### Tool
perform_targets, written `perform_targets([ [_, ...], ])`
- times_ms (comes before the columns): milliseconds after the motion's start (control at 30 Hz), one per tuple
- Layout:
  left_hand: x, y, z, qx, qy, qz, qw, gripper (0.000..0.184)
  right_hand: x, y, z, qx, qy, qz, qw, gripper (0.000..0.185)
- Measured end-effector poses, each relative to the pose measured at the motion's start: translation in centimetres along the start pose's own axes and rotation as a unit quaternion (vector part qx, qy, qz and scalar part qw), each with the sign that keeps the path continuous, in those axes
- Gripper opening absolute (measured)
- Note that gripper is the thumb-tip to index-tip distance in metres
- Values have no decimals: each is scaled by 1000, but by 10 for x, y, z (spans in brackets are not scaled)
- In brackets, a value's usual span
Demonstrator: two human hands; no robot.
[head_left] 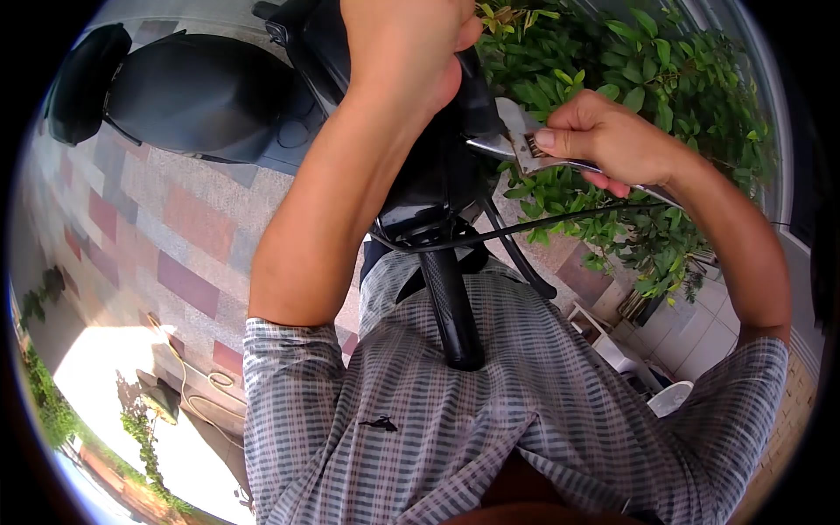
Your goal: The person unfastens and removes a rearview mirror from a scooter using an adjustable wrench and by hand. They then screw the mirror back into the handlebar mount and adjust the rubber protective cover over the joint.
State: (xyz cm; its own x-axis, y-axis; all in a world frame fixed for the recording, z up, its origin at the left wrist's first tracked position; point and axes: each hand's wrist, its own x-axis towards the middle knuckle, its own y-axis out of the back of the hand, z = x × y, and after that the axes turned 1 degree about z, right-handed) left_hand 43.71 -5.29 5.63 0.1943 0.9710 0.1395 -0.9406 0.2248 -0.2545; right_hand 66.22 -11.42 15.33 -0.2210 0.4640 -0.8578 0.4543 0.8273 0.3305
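My right hand [604,144] is closed around the handle of a metal adjustable wrench [522,140], thumb beside its adjusting screw. The wrench's jaws point left, against or close to the black front housing [477,101] of a scooter; I cannot tell what sits between them. Over the scooter's front, my left hand [407,39] is cut off by the top edge, its visible fingers curled in. What it grips is hidden. Below the hands, a black handlebar grip [451,311] points toward my shirt, with a brake lever [521,254] to its right.
A black cable [560,217] crosses below the wrench. The scooter's black seat [201,96] extends to the left over paving tiles [188,280]. Leafy plants [647,70] crowd the right side near my right hand. A hose or cord [206,398] lies on the ground at lower left.
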Motion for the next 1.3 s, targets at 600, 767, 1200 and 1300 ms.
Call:
perform_targets([
  [600,4,-13,48,-250,141,110,952,22,-65,-32,72,117,40,161,979,46],
  [767,6,20,61,-256,175,96,946,16,-63,-62,88,269,148,221,926,38],
  [1200,31,71,65,-366,259,44,893,40,-15,-148,80,213,286,361,861,33],
  [1300,32,77,64,-416,263,52,869,41,-20,-175,67,200,258,388,862,39],
])
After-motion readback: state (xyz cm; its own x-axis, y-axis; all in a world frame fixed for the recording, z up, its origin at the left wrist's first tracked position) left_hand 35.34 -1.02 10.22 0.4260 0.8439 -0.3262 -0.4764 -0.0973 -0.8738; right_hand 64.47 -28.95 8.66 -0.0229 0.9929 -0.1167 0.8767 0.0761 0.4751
